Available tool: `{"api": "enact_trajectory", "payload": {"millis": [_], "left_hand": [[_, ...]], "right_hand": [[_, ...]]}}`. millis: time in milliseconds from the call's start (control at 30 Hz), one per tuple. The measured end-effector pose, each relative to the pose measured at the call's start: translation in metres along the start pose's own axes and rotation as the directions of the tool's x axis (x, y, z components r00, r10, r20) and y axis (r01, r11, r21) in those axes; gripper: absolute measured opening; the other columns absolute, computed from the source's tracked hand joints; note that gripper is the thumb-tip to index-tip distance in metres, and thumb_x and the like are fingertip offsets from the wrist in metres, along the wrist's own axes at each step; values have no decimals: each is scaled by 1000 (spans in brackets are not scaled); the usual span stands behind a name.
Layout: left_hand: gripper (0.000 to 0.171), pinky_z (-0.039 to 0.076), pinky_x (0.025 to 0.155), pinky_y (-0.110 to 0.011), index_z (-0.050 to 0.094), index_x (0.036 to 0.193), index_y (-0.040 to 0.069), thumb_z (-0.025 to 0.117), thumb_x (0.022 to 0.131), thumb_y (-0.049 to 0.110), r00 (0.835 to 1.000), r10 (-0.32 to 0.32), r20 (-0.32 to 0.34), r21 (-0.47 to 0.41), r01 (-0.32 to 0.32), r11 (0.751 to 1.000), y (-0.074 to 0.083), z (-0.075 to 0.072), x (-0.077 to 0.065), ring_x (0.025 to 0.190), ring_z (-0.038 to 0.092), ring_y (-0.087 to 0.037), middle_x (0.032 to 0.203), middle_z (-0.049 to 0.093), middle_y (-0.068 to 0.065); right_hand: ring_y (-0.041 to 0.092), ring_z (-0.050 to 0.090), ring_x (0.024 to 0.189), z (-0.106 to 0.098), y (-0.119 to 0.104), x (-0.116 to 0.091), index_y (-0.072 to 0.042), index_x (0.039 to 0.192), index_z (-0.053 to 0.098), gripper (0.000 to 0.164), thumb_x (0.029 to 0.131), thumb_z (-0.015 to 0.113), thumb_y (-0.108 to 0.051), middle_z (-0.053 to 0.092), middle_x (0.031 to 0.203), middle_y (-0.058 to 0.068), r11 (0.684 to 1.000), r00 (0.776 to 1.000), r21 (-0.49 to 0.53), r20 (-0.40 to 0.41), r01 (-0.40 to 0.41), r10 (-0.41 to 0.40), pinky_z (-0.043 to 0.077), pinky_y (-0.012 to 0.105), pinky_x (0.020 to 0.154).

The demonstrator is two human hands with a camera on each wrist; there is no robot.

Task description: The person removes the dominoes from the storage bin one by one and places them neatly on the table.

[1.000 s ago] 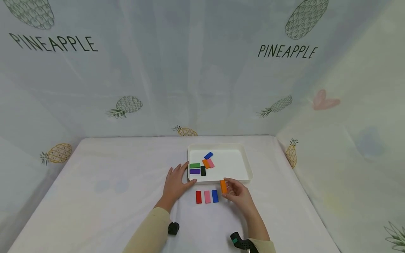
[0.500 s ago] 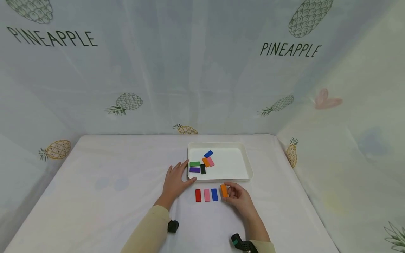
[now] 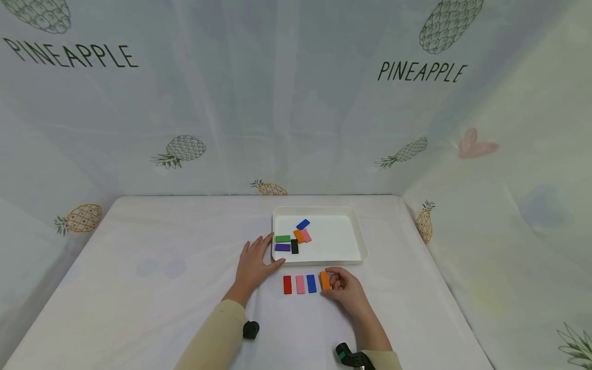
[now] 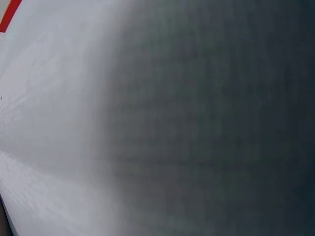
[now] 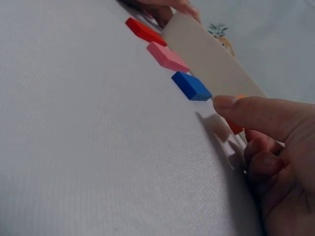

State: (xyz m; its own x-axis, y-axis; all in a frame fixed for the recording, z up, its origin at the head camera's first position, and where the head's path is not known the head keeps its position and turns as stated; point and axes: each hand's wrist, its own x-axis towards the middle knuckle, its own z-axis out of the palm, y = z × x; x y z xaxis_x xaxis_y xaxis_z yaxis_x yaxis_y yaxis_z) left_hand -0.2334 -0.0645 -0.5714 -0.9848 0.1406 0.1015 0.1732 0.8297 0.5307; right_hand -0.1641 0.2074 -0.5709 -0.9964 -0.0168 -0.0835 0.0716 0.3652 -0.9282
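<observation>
Held orange block (image 3: 325,280) comes into line in front of the white tray (image 3: 335,239)

Nearest, two black wrist devices (image 3: 251,330) (image 3: 354,358) sit well in front of the tray, one at each sleeve (image 3: 215,334) (image 3: 381,359).

The right hand (image 3: 349,291) is before the tray's near edge, just right of that edge's middle. Its thumb and forefinger pinch the orange block by its ends, the other fingers curled behind. A second ago the block overlapped the tray's near rim in the head view; now it lies apart from the rim, level with the row. Whether it touches the cloth (image 3: 416,308) I cannot tell; a shadow shows below the thumb in the right wrist view.

Along the tray's near edge, from its left part toward its middle, lie a red block (image 3: 288,284), a pink block (image 3: 300,284) and a blue block (image 3: 312,283), spaced apart. The orange one now looks like a fourth in that line, though the fingers have not let go.

The left hand (image 3: 253,263) stays at the tray's near left corner, fingers spread wide, holding no block.

Inside the tray's left half are purple (image 3: 282,247), black (image 3: 294,246) and green (image 3: 282,239) blocks, then another orange and pink pair (image 3: 298,236) and, farthest, another blue one (image 3: 302,224).
</observation>
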Motion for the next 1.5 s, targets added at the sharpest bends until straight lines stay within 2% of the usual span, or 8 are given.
{"api": "enact_trajectory", "payload": {"millis": [200,433,767,1233,1500], "left_hand": [[86,9,117,-53,35,152,21,65,82,61,1000,-4,5,0,4,1000,0,2,-1,142,29,-28,148,46,-5],[86,10,117,-54,36,152,21,65,82,61,1000,15,-14,-4,-15,1000,0,5,0,142,30,-28,148,47,-5],[85,10,117,-53,37,151,20,66,82,60,1000,17,-11,-7,-17,1000,2,2,0,141,31,-29,148,46,-6],[85,9,117,-53,37,151,20,65,82,61,1000,14,-15,-13,-14,1000,0,3,3,142,31,-28,147,47,-5],[85,9,117,-54,37,151,20,65,82,60,1000,5,-12,-10,-5,1000,0,2,0,142,30,-28,147,47,-5]], "right_hand": [[18,47,70,1,0,-1,-6,115,65,49,70,85,-1,53,82,5,999,999,-21,7,-35,35,41,20,55],[16,46,68,2,0,-1,-2,115,65,49,70,83,5,52,79,5,998,1000,-56,-2,-13,13,40,20,54],[14,46,66,2,-1,0,-1,115,66,48,71,84,2,51,76,2,994,1000,-112,8,0,1,40,19,53],[16,47,68,1,-7,4,-2,116,66,49,70,85,1,52,76,3,994,998,-107,39,-37,42,42,19,54],[16,47,67,0,-6,3,-1,117,65,51,70,85,1,52,77,3,995,998,-100,56,-29,34,42,20,55]]}}
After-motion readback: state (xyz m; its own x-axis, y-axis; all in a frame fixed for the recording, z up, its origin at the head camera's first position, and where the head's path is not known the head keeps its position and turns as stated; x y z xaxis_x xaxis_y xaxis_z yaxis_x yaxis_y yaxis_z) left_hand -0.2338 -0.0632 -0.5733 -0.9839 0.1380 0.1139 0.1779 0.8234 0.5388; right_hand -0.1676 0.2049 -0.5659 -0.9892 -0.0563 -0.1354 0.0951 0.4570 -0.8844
